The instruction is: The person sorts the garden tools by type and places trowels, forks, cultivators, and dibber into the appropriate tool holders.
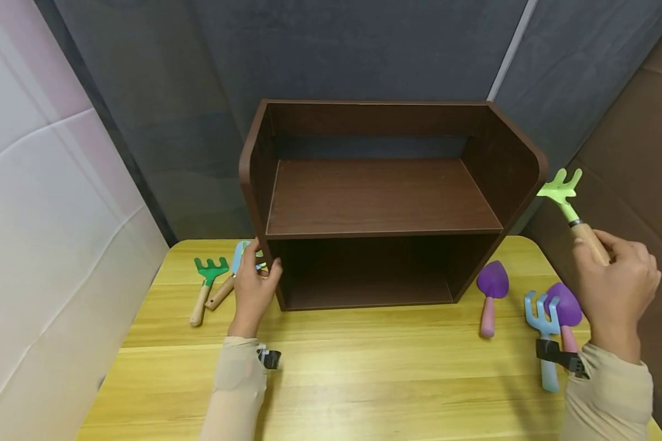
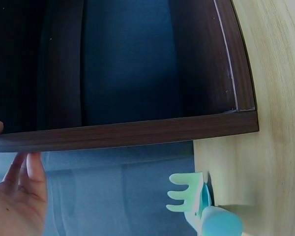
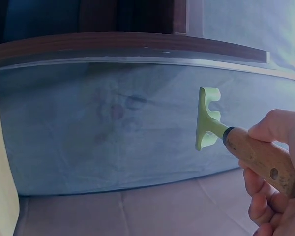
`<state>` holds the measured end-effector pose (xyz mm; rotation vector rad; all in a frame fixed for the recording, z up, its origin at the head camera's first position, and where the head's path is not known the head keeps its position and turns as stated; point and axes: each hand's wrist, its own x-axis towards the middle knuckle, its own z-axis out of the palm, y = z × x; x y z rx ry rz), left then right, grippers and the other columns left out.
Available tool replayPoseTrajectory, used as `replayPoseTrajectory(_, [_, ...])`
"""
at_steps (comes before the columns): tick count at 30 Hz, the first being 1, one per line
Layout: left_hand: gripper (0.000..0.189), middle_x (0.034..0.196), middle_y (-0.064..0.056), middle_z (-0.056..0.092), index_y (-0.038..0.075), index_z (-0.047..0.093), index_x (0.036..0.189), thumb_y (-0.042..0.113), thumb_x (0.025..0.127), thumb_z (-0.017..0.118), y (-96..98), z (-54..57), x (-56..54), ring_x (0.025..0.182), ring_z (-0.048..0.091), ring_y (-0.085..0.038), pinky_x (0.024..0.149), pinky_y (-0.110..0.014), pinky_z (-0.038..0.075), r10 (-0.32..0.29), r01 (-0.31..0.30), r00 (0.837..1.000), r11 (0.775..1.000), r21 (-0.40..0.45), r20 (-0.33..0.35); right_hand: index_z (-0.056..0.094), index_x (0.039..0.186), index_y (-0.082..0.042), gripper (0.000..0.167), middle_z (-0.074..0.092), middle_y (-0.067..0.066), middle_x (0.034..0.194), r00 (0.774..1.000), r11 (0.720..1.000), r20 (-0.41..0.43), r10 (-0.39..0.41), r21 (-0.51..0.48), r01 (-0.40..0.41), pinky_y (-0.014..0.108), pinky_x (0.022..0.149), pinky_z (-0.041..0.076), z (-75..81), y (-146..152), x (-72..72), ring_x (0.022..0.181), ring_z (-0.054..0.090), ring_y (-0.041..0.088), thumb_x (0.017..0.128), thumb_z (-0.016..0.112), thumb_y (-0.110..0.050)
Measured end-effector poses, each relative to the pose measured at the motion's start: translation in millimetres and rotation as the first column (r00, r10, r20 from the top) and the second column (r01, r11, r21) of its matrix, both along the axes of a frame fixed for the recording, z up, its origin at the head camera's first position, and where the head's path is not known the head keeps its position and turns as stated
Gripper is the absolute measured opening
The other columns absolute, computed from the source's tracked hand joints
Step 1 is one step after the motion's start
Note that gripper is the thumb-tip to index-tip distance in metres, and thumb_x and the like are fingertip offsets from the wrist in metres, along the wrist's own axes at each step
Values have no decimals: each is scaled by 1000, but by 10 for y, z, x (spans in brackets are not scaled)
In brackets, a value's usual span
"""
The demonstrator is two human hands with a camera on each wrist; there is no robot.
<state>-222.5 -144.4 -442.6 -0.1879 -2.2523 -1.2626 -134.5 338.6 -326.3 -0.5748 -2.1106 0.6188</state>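
A dark brown two-tier wooden shelf (image 1: 386, 196) stands at the back of the table. My left hand (image 1: 254, 291) grips the edge of its left side panel, thumb and fingers on either side of the board in the left wrist view. My right hand (image 1: 618, 282) holds a small light green hand rake (image 3: 209, 123) by its wooden handle, prongs upward, in the air right of the shelf. Beside my left hand lie a green hand rake (image 1: 204, 288) and a wooden-handled tool with a light blue head (image 1: 237, 257), partly hidden by the hand.
Right of the shelf lie a purple trowel (image 1: 491, 297), a light blue hand fork (image 1: 543, 337) and a second purple trowel (image 1: 564, 304), partly covered by the fork and wrist strap. The yellow wooden table (image 1: 375, 380) meets a grey curtain (image 1: 353, 55) behind and a white wall (image 1: 49, 245) at left.
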Motion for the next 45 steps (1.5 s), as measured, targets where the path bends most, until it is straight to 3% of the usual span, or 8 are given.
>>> replayPoseTrajectory(4, [51, 122, -18, 58, 7, 47, 136, 10, 88, 64, 4, 7, 8, 91, 66, -30, 65, -11, 45, -4, 4, 1000, 1000, 2, 5, 74, 108, -4, 36, 39, -29, 79, 999, 1000, -33, -2, -9, 2, 34, 83, 28, 97, -3, -30, 77, 36, -1, 83, 61, -25])
replayPoseTrajectory(7, [50, 123, -17, 58, 7, 47, 136, 10, 89, 63, 9, 17, 18, 92, 65, -30, 65, -12, 45, -7, 7, 1000, 1000, 3, 10, 74, 109, -6, 37, 30, -38, 76, 999, 1000, -40, -2, -14, 1, 32, 84, 27, 172, -8, -45, 77, 25, -13, 83, 60, -27])
replayPoseTrajectory(19, [49, 123, -17, 57, 6, 47, 136, 9, 89, 63, 30, 14, 3, 94, 65, -31, 66, -20, 49, -12, 12, 1000, 1000, 0, 1, 73, 109, -6, 38, 28, -39, 73, 999, 1000, -42, -1, 3, 1, 25, 81, 21, 383, -16, -104, 78, 23, -17, 83, 57, -28])
replayPoseTrajectory(25, [50, 124, -17, 57, 7, 47, 136, 9, 89, 63, 30, 3, -5, 95, 65, -30, 66, -14, 46, -17, 17, 1000, 1000, 11, 4, 74, 108, -5, 40, 28, -41, 72, 999, 1000, -52, -7, 4, 8, 32, 87, 26, 482, -19, -116, 78, 22, -19, 84, 58, -32])
replayPoseTrajectory(32, [50, 124, -17, 57, 7, 47, 136, 10, 89, 63, 45, 12, -10, 96, 65, -31, 66, -21, 50, -20, 20, 1000, 1000, 14, 10, 74, 108, -6, 40, 28, -38, 73, 999, 1000, -50, -8, 6, 9, 22, 71, 21, 593, -26, -130, 75, 23, -19, 84, 60, -35])
replayPoseTrajectory(37, [49, 124, -17, 56, 6, 47, 136, 9, 89, 62, 48, 17, -11, 96, 65, -32, 66, -15, 46, -32, 32, 999, 999, 26, 9, 74, 108, -5, 38, 30, -38, 73, 997, 1000, -71, 6, -7, -7, 17, 68, 19, 638, -49, -141, 75, 24, -20, 82, 61, -29])
replayPoseTrajectory(45, [50, 124, -17, 56, 7, 47, 136, 10, 89, 63, 25, 0, -2, 96, 64, -32, 65, -6, 41, -25, 24, 999, 999, 38, 26, 75, 107, -6, 39, 31, -39, 72, 995, 1000, -102, 11, -15, -12, 19, 78, 22, 693, -121, -179, 76, 25, -20, 82, 62, -32])
